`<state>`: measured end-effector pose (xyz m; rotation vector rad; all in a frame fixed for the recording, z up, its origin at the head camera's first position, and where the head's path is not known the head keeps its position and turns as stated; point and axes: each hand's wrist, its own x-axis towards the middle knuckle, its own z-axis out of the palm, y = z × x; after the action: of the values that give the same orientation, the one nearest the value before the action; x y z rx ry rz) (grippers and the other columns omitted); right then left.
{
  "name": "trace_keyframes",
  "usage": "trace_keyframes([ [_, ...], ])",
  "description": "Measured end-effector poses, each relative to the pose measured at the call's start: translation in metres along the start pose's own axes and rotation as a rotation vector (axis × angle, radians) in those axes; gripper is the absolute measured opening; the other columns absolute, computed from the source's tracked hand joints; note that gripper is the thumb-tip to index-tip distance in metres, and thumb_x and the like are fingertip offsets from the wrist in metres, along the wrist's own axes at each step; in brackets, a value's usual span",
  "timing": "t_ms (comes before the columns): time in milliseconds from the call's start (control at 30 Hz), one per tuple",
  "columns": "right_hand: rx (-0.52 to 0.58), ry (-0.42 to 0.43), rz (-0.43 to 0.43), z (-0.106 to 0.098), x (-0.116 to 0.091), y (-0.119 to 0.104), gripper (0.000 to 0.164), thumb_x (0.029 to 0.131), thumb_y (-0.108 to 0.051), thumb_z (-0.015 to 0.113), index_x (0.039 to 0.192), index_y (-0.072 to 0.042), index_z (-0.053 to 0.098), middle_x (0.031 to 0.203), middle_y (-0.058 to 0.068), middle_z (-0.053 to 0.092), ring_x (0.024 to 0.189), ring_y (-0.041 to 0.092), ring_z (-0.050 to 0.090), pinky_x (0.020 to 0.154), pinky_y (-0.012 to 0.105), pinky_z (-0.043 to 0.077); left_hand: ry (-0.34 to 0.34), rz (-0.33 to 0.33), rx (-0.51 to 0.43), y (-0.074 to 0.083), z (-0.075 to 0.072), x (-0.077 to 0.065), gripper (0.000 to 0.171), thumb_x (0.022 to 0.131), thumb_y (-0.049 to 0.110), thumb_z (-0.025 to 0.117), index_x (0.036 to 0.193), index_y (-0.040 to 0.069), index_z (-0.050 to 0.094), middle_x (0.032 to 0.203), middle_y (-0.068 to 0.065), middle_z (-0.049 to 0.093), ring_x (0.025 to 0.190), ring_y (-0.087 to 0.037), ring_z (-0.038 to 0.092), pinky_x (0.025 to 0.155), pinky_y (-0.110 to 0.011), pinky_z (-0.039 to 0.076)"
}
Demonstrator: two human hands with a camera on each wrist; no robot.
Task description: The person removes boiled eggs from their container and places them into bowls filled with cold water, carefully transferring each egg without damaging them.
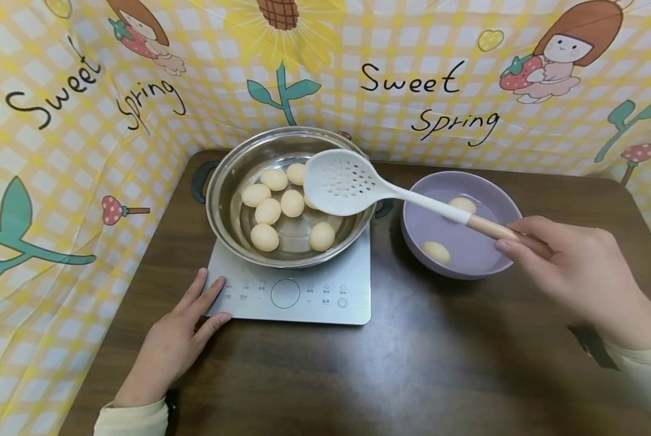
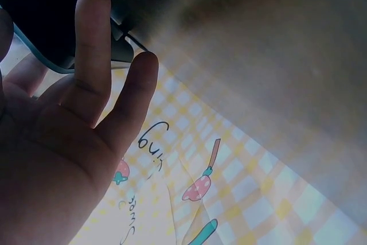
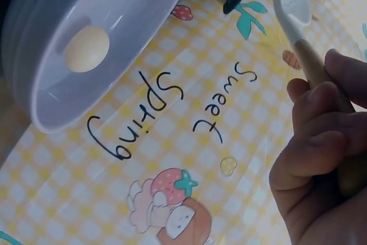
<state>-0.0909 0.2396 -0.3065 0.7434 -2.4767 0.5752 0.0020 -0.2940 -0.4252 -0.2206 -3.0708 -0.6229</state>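
Spoon (image 1: 340,183) above pot (image 1: 281,144) | right hand (image 1: 581,266) grips it | left hand (image 1: 178,339) spread, gripping nothing, touching cooker (image 1: 287,314) | low swing could crack eggs (image 1: 264,237)

Left grip (image 1: 179,333) low, splayed; right grip (image 1: 589,269) higher, curled.

The pan (image 1: 228,181) is smooth, polished metal with bright reflections, its side handles (image 1: 199,181) dark and plastic-looking. The skimmer (image 1: 412,197) pairs a matt, plastic- or silicone-looking head with smooth wood at the grip. The bowl (image 1: 499,209) looks like smooth, softly glossy plastic; the eggs (image 1: 267,212) have smooth, matt shells. The cooktop (image 1: 287,313) is sleek and glassy, the desk (image 1: 439,351) wood-grained with a sheen, the backdrop (image 1: 325,115) creased, printed sheeting.
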Motion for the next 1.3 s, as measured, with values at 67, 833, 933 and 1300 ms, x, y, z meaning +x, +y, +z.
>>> trace_keyframes([
  [67,-0.023,0.040,-0.078,0.006,0.004,-0.003,0.059,0.100,-0.061,0.051,0.089,-0.008,0.074,0.062,-0.010,0.058,0.050,0.000,0.040,0.044,0.026,0.035,0.005,0.004,-0.001,0.000,0.000,-0.001,0.065,0.100,0.037,0.065,0.157,0.017,0.041,0.163,-0.018,0.025,0.119,-0.051,0.056,0.081,-0.063,0.049],
  [833,-0.088,0.093,-0.302,0.020,0.020,-0.019,0.050,0.106,-0.048,0.049,0.088,-0.009,0.073,0.067,-0.003,0.060,0.047,0.006,0.044,0.035,0.030,0.031,-0.022,-0.005,-0.003,-0.002,-0.002,0.000,0.066,0.100,0.039,0.063,0.158,0.019,0.039,0.163,-0.017,0.024,0.114,-0.053,0.059,0.080,-0.064,0.049],
  [933,-0.071,0.072,-0.304,0.020,0.020,-0.017,0.046,0.105,-0.047,0.050,0.089,-0.010,0.073,0.069,-0.006,0.060,0.049,0.005,0.044,0.038,0.030,0.034,-0.019,-0.005,-0.007,-0.001,-0.002,0.000,0.065,0.101,0.040,0.063,0.158,0.020,0.039,0.164,-0.016,0.024,0.113,-0.052,0.059,0.081,-0.064,0.049],
  [1300,-0.013,0.072,-0.340,0.022,0.026,-0.027,0.050,0.106,-0.050,0.048,0.085,-0.012,0.072,0.067,-0.008,0.059,0.049,0.002,0.043,0.039,0.027,0.034,-0.013,-0.001,-0.008,-0.001,-0.002,0.000,0.065,0.100,0.038,0.064,0.157,0.017,0.041,0.163,-0.018,0.025,0.116,-0.052,0.058,0.081,-0.064,0.049],
])
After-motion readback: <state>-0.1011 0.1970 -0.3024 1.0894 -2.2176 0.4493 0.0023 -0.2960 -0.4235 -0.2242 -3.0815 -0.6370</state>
